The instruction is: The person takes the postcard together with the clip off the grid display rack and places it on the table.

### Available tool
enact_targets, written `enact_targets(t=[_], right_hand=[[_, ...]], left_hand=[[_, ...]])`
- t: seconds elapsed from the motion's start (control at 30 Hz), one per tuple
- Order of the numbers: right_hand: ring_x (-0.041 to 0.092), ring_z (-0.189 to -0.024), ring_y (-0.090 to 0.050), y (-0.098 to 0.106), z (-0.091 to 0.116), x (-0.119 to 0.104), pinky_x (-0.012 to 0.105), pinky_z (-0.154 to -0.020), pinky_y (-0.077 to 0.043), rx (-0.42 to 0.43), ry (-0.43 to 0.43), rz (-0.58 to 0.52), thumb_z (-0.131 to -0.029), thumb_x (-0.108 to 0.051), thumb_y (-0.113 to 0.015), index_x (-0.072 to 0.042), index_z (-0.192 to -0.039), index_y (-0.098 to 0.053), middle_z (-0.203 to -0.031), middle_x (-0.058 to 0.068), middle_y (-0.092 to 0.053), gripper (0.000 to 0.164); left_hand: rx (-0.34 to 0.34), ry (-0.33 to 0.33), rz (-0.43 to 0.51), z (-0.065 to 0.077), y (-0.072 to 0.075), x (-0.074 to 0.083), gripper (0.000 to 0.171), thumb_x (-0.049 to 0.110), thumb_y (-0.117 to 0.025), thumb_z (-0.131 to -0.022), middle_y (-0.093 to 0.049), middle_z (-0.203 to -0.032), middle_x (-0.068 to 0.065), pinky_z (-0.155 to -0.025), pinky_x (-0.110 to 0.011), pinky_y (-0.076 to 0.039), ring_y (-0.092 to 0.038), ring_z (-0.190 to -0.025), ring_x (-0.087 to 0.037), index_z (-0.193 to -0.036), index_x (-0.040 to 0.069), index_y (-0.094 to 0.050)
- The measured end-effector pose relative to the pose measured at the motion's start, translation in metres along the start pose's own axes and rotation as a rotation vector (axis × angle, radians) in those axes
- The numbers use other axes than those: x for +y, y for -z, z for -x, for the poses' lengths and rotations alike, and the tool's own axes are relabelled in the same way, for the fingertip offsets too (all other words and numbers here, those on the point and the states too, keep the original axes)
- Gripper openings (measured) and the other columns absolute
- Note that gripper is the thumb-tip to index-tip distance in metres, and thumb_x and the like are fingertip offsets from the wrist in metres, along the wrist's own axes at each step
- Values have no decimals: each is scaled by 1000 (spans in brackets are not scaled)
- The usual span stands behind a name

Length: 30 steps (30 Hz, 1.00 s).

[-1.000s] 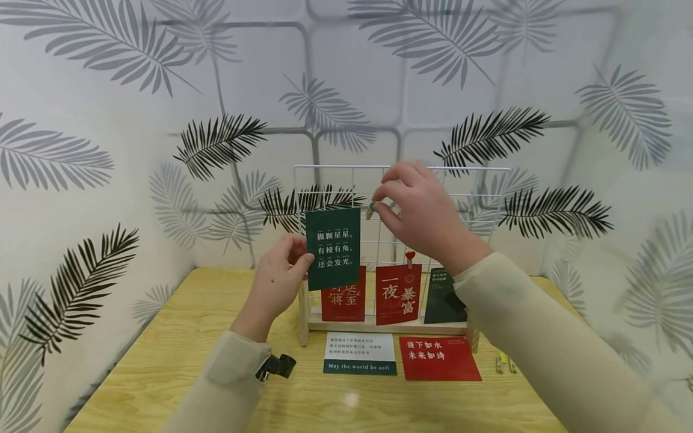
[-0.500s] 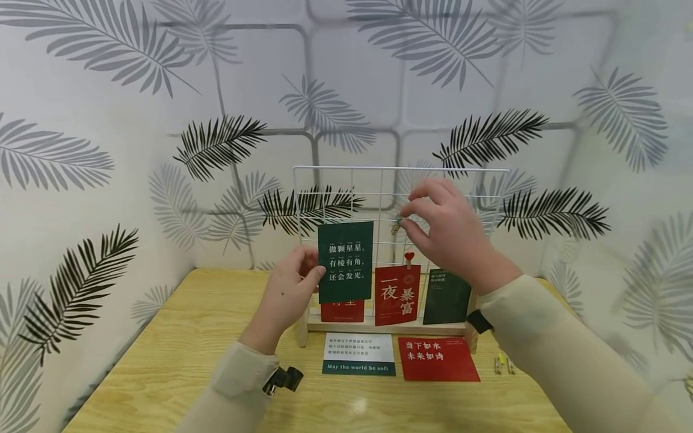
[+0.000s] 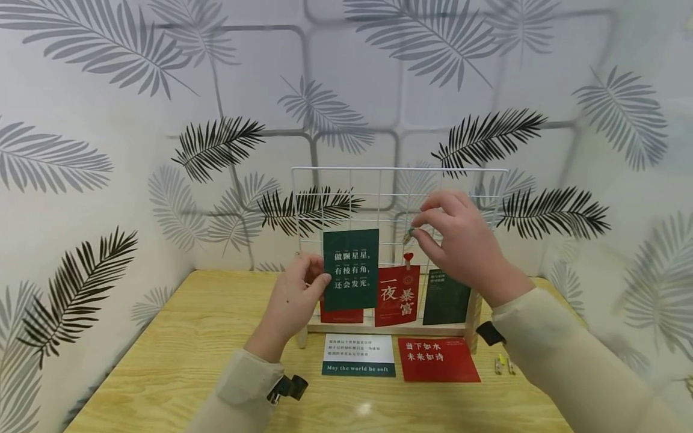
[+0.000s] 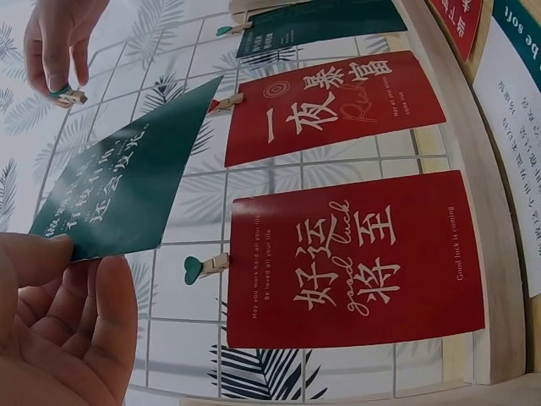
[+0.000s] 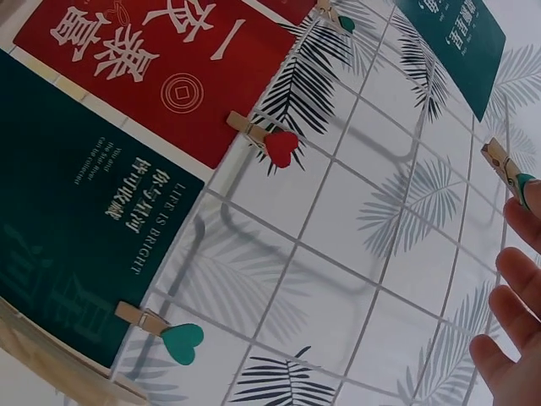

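My left hand (image 3: 295, 294) pinches a dark green card (image 3: 351, 269) by its left edge, in front of the white wire grid rack (image 3: 400, 169). In the left wrist view the thumb and fingers grip that card's edge. My right hand (image 3: 465, 243) pinches a small wooden clothespin (image 5: 505, 165) with a green end, to the right of the card and apart from it. On the rack hang a red card (image 4: 355, 262), a second red card (image 3: 397, 296) under a red heart clothespin (image 3: 408, 258), and another green card (image 3: 446, 296) under a green heart clothespin (image 5: 161, 330).
On the table (image 3: 162, 349) before the rack lie a white and green card (image 3: 359, 355) and a red card (image 3: 439, 359). Several small clothespins (image 3: 503, 364) lie to their right. A wooden base (image 3: 379, 329) supports the rack; a leaf-patterned wall covering (image 3: 352, 72) stands behind.
My left hand has carried the green card down and to the right, over more of the left red card. The right hand has moved right and down with the clothespin.
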State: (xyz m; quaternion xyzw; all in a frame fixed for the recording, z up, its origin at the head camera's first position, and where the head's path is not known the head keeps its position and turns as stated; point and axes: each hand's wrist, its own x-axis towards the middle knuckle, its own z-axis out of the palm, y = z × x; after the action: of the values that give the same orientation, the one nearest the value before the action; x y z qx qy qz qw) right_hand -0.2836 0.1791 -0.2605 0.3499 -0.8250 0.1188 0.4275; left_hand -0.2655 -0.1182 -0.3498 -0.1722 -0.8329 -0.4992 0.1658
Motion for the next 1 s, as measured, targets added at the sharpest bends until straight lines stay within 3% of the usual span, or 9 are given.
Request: enact_targets(t=[0.33, 0.6, 1.0], right_hand=[[33, -113, -52, 0, 22, 2, 51, -101, -42, -13, -53, 0, -86, -11, -78, -6, -95, -75, -111, 13, -62, 10], [34, -111, -53, -3, 38, 7, 52, -100, -42, -14, -82, -13, -85, -9, -77, -6, -96, -75, -110, 13, -62, 12], [34, -108, -52, -8, 66, 15, 51, -96, -42, -9, -131, -50, -85, -8, -77, -5, -93, -75, -106, 11, -61, 9]], left_hand=[[-36, 25, 18, 5, -8, -2, 17, 12, -64, -101, -61, -95, -3, -69, -32, -56, -61, -77, -20, -118, 12, -60], [-59, 30, 22, 7, -13, 0, 18, 14, -64, -101, -61, -97, -1, -74, -34, -55, -60, -81, -19, -119, 13, -60], [-141, 54, 87, 10, -24, -5, 18, 12, -63, -101, -61, -96, -2, -67, -34, -56, -61, -77, -22, -118, 12, -59]])
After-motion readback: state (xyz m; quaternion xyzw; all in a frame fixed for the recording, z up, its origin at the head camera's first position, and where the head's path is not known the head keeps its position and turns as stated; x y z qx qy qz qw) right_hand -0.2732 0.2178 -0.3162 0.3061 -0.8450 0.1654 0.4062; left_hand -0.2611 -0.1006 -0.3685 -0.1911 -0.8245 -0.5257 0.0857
